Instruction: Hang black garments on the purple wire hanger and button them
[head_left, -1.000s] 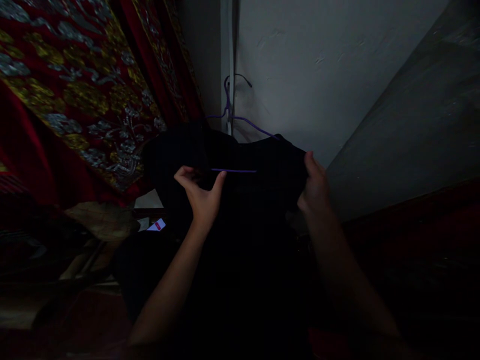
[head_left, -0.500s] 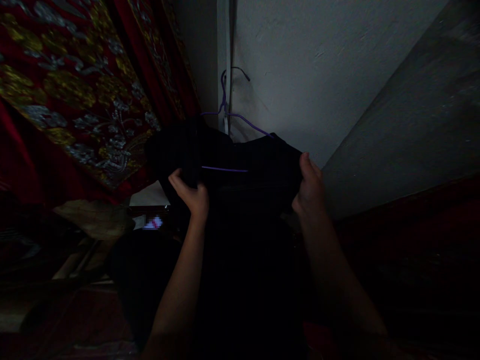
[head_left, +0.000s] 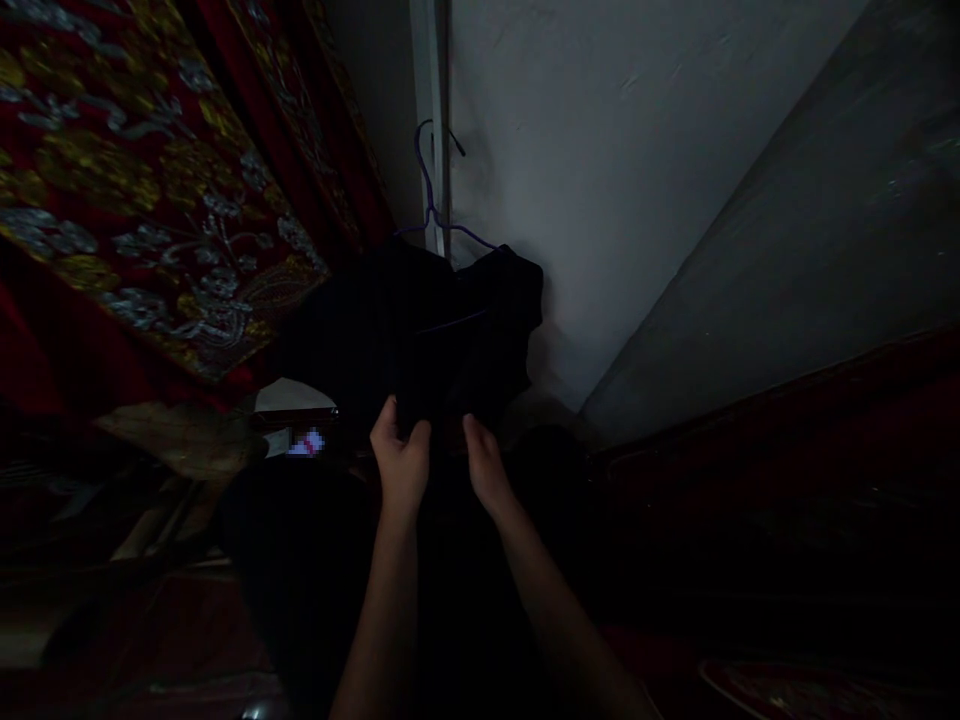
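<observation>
The dark garment (head_left: 442, 365) hangs in front of me on a purple hanger (head_left: 430, 213), below the hook and just over my hands. A half second ago my right hand had its far shoulder pulled out to the side; now that shoulder has dropped free, its edge loose and uneven beside the wall (head_left: 600, 150). Both hands have come in lower, toward the middle of the cloth, so I judge that the handling has passed from the shoulders to the front.

The garment's neck end points up to the hanger, and its long axis runs down toward me, between my forearms. The hanger's lower bar shows as a faint line across the neck opening, its right end a little higher. The hook curls over at the top, its tip to the right of the pale upright strip (head_left: 431, 60).

My left hand (head_left: 403, 455) has thumb and fingers parted in a narrow fork against the cloth; my right hand (head_left: 487, 468) is near it, thumb up. Against so much black I cannot tell whether either grip is closed on fabric.

Farther left hangs a red cloth (head_left: 150, 180) with gold and silver patterns.
</observation>
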